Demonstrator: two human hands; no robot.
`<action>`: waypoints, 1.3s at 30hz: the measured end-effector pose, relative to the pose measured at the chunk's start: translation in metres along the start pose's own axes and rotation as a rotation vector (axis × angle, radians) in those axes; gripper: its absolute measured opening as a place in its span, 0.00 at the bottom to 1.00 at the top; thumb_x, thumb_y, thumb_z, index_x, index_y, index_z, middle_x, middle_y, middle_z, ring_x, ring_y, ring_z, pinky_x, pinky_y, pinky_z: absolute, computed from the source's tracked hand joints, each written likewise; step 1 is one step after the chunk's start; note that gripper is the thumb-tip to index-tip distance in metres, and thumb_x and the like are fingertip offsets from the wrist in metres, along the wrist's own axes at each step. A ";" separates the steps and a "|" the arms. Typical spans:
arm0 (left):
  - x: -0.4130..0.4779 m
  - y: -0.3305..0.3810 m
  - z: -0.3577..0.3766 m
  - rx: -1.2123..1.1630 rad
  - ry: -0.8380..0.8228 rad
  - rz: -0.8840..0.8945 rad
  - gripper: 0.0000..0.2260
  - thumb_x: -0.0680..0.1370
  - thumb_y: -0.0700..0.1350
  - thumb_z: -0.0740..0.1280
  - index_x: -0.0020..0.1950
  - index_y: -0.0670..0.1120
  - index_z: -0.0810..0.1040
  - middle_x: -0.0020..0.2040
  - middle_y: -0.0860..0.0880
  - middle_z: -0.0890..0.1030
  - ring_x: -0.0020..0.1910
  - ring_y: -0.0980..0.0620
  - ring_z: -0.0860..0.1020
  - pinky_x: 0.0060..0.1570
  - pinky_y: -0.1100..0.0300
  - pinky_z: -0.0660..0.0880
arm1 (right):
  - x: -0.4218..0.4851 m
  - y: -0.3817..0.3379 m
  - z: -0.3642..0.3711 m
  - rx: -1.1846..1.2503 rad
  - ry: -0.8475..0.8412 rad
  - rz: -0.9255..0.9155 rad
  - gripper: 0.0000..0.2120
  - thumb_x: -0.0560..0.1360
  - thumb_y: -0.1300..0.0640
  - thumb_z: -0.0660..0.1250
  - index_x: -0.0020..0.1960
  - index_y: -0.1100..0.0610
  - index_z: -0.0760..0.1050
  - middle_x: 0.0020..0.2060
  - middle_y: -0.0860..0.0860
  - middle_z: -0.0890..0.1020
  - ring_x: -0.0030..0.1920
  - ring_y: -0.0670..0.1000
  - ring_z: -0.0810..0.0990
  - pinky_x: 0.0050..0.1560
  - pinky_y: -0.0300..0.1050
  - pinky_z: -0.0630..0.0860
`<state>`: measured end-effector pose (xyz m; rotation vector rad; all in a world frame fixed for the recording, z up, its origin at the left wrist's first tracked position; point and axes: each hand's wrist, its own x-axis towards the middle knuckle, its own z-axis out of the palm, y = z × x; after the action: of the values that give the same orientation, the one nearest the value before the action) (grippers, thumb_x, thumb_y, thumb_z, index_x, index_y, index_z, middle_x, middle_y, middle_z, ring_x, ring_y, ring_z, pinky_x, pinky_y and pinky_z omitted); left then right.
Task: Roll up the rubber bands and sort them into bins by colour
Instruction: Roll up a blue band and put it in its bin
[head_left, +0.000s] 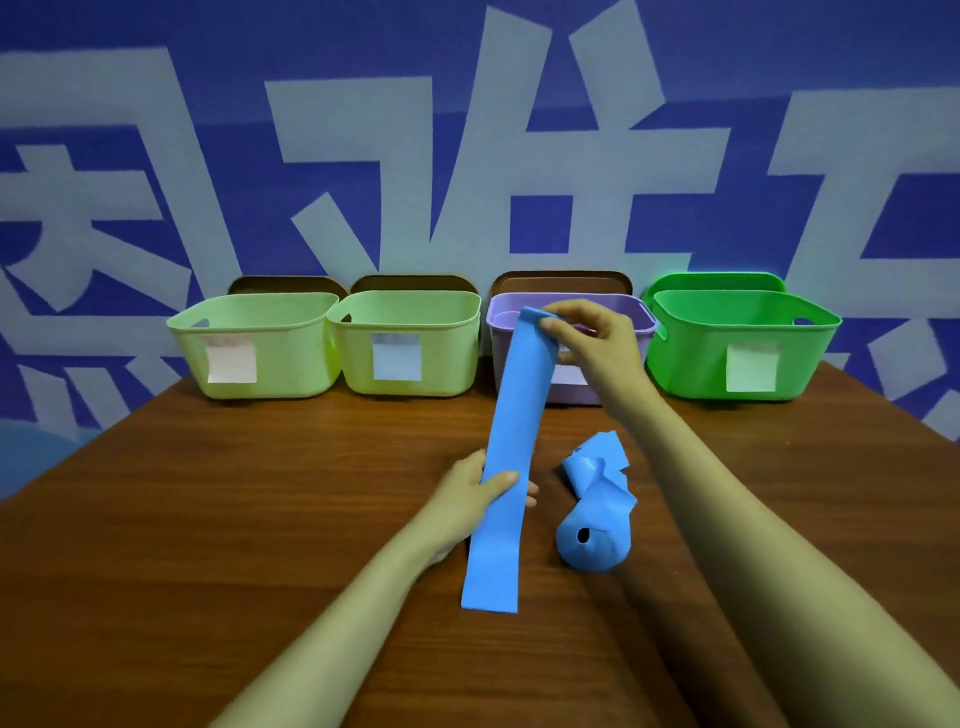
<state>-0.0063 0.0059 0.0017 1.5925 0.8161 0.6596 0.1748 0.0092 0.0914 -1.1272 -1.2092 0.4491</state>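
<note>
fingers of the right hand are curled and pinch the far end of a long blue rubber band, holding it up in front of the purple bin. the left hand grips the same band lower down, with the thumb across its top face and the other fingers beneath, their tips showing past its right edge. the band runs as a flat strip between the two hands. its near end reaches toward the person over the wooden worktop; whether it touches the wood is unclear. just to its right, apart from both hands, a second blue band lies on the worktop, crumpled at its far end and loosely coiled at its near end. along the far edge stand four bins in a row: a left pale green bin, a middle pale green bin, the purple bin, and a bright green bin, each with a paper note on its front. behind them is a blue wall with large white characters.
</note>
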 end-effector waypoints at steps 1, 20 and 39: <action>-0.010 0.006 0.003 -0.006 -0.003 0.013 0.10 0.81 0.41 0.62 0.62 0.43 0.71 0.50 0.44 0.84 0.48 0.49 0.84 0.48 0.55 0.80 | -0.002 -0.010 -0.003 -0.013 0.001 -0.025 0.05 0.75 0.63 0.69 0.45 0.54 0.80 0.41 0.48 0.81 0.44 0.47 0.79 0.39 0.40 0.79; -0.066 -0.005 0.018 0.446 0.081 -0.250 0.27 0.76 0.53 0.68 0.72 0.47 0.63 0.69 0.48 0.68 0.66 0.52 0.69 0.63 0.59 0.68 | -0.060 0.053 0.003 -0.193 -0.255 0.302 0.02 0.75 0.62 0.70 0.47 0.58 0.80 0.41 0.53 0.82 0.42 0.48 0.79 0.38 0.38 0.76; 0.101 -0.033 -0.014 0.097 0.225 -0.158 0.04 0.76 0.38 0.67 0.49 0.43 0.80 0.46 0.43 0.82 0.40 0.53 0.79 0.44 0.63 0.77 | -0.032 0.130 0.006 -0.150 -0.299 0.462 0.02 0.74 0.63 0.71 0.44 0.57 0.79 0.41 0.57 0.83 0.43 0.51 0.81 0.47 0.44 0.79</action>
<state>0.0387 0.0979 -0.0302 1.5389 1.1424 0.7016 0.1934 0.0420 -0.0373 -1.5148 -1.2506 0.9156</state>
